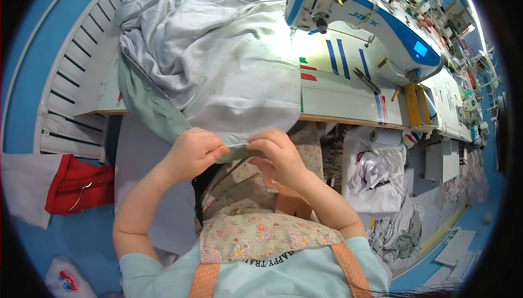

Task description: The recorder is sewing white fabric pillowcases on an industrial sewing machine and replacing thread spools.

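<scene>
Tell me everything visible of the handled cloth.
The cloth is pale grey, smooth-looking, with a green strip along its left side to the front. It lies on the table left of the sewing machine, rumpled at the back, flatter in front, overhanging the front edge. The left hand pinches the strip; the right hand is close by, grip unclear.

a sewing workshop
a sewing machine [395,32] stands on the tabletop [321,101] at right, draped cloth [218,53] to its left, heaped fabric [393,237] below.
</scene>
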Demonstrator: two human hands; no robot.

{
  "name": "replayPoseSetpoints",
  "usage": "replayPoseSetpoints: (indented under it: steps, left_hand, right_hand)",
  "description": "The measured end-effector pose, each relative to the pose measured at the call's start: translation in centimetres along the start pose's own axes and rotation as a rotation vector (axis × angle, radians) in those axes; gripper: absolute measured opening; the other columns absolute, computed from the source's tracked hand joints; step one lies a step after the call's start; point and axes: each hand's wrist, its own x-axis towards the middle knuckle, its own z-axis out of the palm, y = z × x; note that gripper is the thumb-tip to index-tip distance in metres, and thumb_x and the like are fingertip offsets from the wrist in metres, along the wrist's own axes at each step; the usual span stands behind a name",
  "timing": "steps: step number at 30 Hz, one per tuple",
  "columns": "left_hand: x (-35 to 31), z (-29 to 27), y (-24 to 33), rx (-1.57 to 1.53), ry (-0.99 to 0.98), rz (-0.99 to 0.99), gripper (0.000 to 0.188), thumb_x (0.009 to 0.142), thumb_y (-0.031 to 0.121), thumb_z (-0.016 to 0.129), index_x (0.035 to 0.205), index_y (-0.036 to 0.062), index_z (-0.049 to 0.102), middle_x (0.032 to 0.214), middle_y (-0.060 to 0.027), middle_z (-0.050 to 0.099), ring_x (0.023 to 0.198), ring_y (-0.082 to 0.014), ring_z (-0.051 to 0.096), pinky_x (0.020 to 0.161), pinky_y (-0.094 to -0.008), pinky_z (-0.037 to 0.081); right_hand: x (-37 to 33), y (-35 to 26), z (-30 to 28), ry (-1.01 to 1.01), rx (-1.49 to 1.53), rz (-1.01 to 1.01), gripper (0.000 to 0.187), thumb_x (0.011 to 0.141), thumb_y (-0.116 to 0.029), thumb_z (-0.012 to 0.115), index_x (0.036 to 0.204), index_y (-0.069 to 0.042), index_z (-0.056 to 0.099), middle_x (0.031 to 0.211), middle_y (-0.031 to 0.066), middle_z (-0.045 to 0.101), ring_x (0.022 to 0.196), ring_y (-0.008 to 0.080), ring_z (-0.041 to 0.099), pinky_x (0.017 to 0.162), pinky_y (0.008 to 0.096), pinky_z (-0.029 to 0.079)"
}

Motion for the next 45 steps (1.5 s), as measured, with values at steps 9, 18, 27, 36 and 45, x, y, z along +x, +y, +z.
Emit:
replayPoseSetpoints:
  steps: [9,18,27,36,45]
  left_hand:
    - [0.4,-2.0,0.3,-0.117,-0.066,-0.066,0.026,0.086,0.019,0.061,0.068,0.0015,0.054,0.062,-0.0110,0.048,0.064,-0.0296,0.048,0.062,-0.0365,0.040]
    - [0.5,-1.7,-1.2,-0.204,-0.082,-0.171,0.024,0.085,0.019,0.061,0.070,0.0010,0.056,0.062,-0.0098,0.050,0.062,-0.0279,0.047,0.059,-0.0350,0.040]
    - [0.3,-1.0,-1.7,-0.243,-0.078,-0.262,0.025,0.083,0.021,0.064,0.071,-0.0003,0.057,0.061,-0.0124,0.050,0.057,-0.0280,0.049,0.053,-0.0351,0.039]
    - [-0.2,-1.3,-1.6,-0.124,-0.089,-0.197,0.029,0.082,0.023,0.065,0.066,0.0008,0.054,0.059,-0.0111,0.049,0.056,-0.0293,0.049,0.052,-0.0356,0.039]
    - [-0.8,-3.9,2.2,0.102,-0.041,0.182,0.032,0.073,0.032,0.072,0.064,0.0069,0.055,0.058,-0.0076,0.049,0.056,-0.0297,0.051,0.050,-0.0388,0.040]
  right_hand:
    - [-0.6,1.4,-1.7,-0.093,0.117,0.138,0.034,0.067,0.003,0.070,0.098,-0.007,0.064,0.079,0.0078,0.060,0.073,0.0255,0.059,0.061,0.0333,0.048]
    - [-0.2,2.4,-3.3,-0.158,0.192,0.249,0.017,0.070,0.000,0.072,0.084,-0.003,0.063,0.079,0.0085,0.060,0.071,0.0248,0.059,0.060,0.0322,0.048]
    - [-1.2,3.0,-3.6,-0.009,0.185,0.212,0.014,0.071,-0.001,0.072,0.078,-0.002,0.060,0.074,0.0078,0.060,0.066,0.0225,0.059,0.057,0.0305,0.047]
    - [-1.6,0.8,-3.6,0.030,0.157,0.363,0.023,0.071,0.006,0.068,0.092,-0.002,0.063,0.082,0.0087,0.062,0.070,0.0206,0.061,0.061,0.0288,0.049]
    - [-4.1,-4.2,-4.8,-0.009,0.080,0.010,0.024,0.063,0.000,0.066,0.086,-0.002,0.060,0.091,0.0100,0.062,0.089,0.0289,0.063,0.073,0.0345,0.053]
